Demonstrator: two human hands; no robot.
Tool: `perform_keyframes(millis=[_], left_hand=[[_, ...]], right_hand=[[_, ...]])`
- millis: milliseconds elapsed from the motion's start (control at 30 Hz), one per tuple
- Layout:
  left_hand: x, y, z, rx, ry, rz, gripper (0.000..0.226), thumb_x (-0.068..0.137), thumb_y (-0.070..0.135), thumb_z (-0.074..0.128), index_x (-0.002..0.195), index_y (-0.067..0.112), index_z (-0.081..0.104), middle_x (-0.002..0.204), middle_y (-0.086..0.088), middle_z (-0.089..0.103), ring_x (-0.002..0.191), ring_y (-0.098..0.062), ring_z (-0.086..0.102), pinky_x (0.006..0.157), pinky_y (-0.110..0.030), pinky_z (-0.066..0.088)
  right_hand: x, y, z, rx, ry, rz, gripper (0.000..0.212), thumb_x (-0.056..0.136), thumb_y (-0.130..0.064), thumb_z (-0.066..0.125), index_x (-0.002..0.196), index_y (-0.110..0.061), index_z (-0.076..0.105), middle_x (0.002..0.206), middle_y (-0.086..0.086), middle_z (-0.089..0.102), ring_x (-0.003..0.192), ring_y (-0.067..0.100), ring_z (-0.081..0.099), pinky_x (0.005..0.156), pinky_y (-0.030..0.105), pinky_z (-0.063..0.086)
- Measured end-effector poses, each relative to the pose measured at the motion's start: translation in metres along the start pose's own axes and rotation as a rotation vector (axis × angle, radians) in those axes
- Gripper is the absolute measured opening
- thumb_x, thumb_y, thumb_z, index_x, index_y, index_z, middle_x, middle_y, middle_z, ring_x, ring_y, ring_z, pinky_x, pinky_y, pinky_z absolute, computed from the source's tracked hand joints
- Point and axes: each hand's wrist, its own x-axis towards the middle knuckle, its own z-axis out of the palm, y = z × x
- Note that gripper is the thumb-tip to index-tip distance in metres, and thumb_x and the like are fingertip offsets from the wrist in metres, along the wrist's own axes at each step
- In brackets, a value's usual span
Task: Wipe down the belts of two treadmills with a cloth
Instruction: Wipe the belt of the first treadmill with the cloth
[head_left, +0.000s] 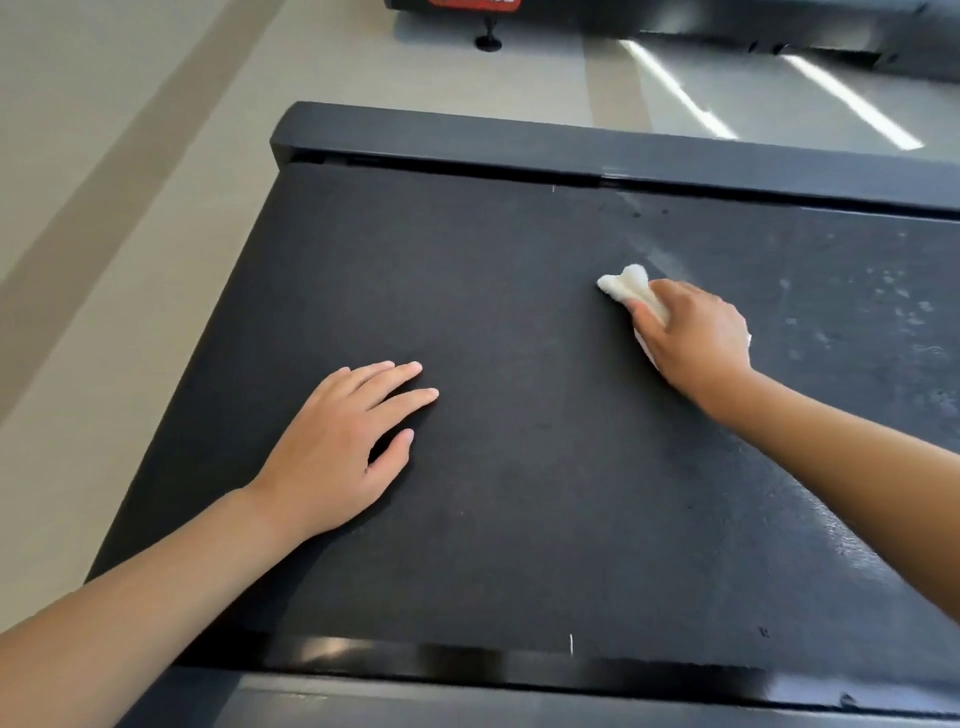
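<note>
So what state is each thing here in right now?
Left hand: flat on the belt, fingers straight, holding nothing.
Right hand: gripping the cloth, pressing it on the belt.
Cloth: white, bunched up, mostly under the hand.
Belt: dark; pale smudges on its right part, left part looks cleaner.
Second machine: only its edge shows, state unclear.

A white cloth (628, 291) is held bunched under the right hand (696, 338) and pressed onto the black treadmill belt (519, 312). The left hand (343, 441) is laid flat on the belt, fingers straight, well apart from the cloth. Dusty marks are seen right of the cloth.
</note>
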Motion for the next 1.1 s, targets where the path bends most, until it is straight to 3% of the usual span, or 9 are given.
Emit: perform_keyframes(millis=[233, 367, 500, 567, 667, 800, 933, 1033, 1100], left_hand=[[-0.017, -0.015, -0.004, 0.024, 0.013, -0.024, 0.048, 0.102, 0.028, 0.043, 0.147, 0.023, 0.059, 0.159, 0.002, 0.048, 0.146, -0.025, 0.044, 0.123, -0.047, 0.030], [-0.021, -0.020, -0.004, 0.012, 0.006, -0.006, 0.049, 0.103, 0.024, 0.039, 0.148, 0.021, 0.058, 0.160, 0.001, 0.047, 0.148, -0.024, 0.041, 0.124, -0.043, 0.026], [-0.026, -0.018, -0.005, -0.014, 0.010, -0.050, 0.049, 0.104, 0.026, 0.037, 0.150, 0.025, 0.056, 0.162, 0.004, 0.045, 0.152, -0.022, 0.037, 0.126, -0.044, 0.024], [-0.026, -0.011, -0.003, -0.034, 0.020, -0.090, 0.049, 0.104, 0.024, 0.038, 0.149, 0.025, 0.057, 0.162, 0.005, 0.044, 0.153, -0.021, 0.036, 0.126, -0.050, 0.026], [-0.024, -0.002, 0.002, -0.049, 0.043, -0.144, 0.048, 0.103, 0.025, 0.041, 0.147, 0.024, 0.058, 0.162, 0.005, 0.044, 0.154, -0.021, 0.034, 0.125, -0.055, 0.026], [-0.011, 0.007, 0.007, -0.019, 0.041, -0.127, 0.048, 0.101, 0.029, 0.041, 0.145, 0.025, 0.058, 0.160, 0.006, 0.046, 0.152, -0.023, 0.036, 0.122, -0.060, 0.028], [0.019, 0.017, 0.015, 0.020, -0.018, -0.013, 0.051, 0.101, 0.033, 0.037, 0.147, 0.025, 0.057, 0.160, 0.005, 0.046, 0.151, -0.025, 0.037, 0.120, -0.063, 0.029], [0.055, 0.015, 0.015, 0.063, -0.070, 0.094, 0.051, 0.101, 0.035, 0.036, 0.147, 0.023, 0.056, 0.160, 0.003, 0.046, 0.148, -0.027, 0.041, 0.118, -0.058, 0.034], [0.078, 0.014, 0.014, 0.077, -0.086, 0.129, 0.052, 0.102, 0.036, 0.036, 0.147, 0.022, 0.056, 0.160, 0.002, 0.046, 0.147, -0.028, 0.042, 0.117, -0.057, 0.036]], right_hand=[[-0.125, -0.161, 0.002, 0.279, -0.219, -0.635, 0.034, 0.099, -0.047, 0.050, 0.101, -0.018, 0.067, 0.084, -0.003, 0.059, 0.076, 0.022, 0.063, 0.057, 0.033, 0.039], [-0.155, -0.179, -0.001, 0.339, -0.343, -0.956, 0.039, 0.102, -0.044, 0.046, 0.107, -0.013, 0.070, 0.087, 0.004, 0.062, 0.076, 0.026, 0.063, 0.055, 0.036, 0.047], [-0.086, -0.143, -0.011, 0.249, -0.223, -0.611, 0.040, 0.095, -0.077, 0.031, 0.093, -0.050, 0.061, 0.079, -0.012, 0.057, 0.080, 0.015, 0.059, 0.072, 0.038, 0.053], [-0.030, -0.093, -0.009, 0.103, -0.131, -0.324, 0.053, 0.087, -0.085, 0.025, 0.081, -0.045, 0.058, 0.075, -0.011, 0.055, 0.082, 0.018, 0.059, 0.077, 0.037, 0.050], [0.020, -0.022, -0.006, 0.031, -0.048, 0.045, 0.046, 0.096, -0.065, 0.045, 0.100, -0.025, 0.066, 0.093, 0.003, 0.067, 0.091, 0.035, 0.064, 0.072, 0.039, 0.047], [-0.021, -0.035, 0.002, 0.054, -0.063, -0.073, 0.033, 0.100, -0.050, 0.052, 0.106, -0.020, 0.065, 0.094, -0.001, 0.062, 0.087, 0.026, 0.062, 0.064, 0.035, 0.037], [-0.120, -0.081, -0.014, 0.271, -0.155, -0.471, 0.027, 0.098, -0.042, 0.058, 0.105, -0.019, 0.071, 0.085, -0.005, 0.059, 0.078, 0.018, 0.061, 0.059, 0.016, 0.025], [-0.167, -0.094, -0.021, 0.310, -0.249, -0.813, 0.027, 0.102, -0.038, 0.058, 0.107, -0.015, 0.071, 0.084, -0.001, 0.057, 0.071, 0.019, 0.053, 0.059, 0.025, 0.022], [-0.162, -0.083, -0.018, 0.265, -0.239, -0.903, 0.029, 0.103, -0.040, 0.057, 0.110, -0.016, 0.071, 0.085, -0.001, 0.058, 0.070, 0.018, 0.052, 0.062, 0.028, 0.018]])
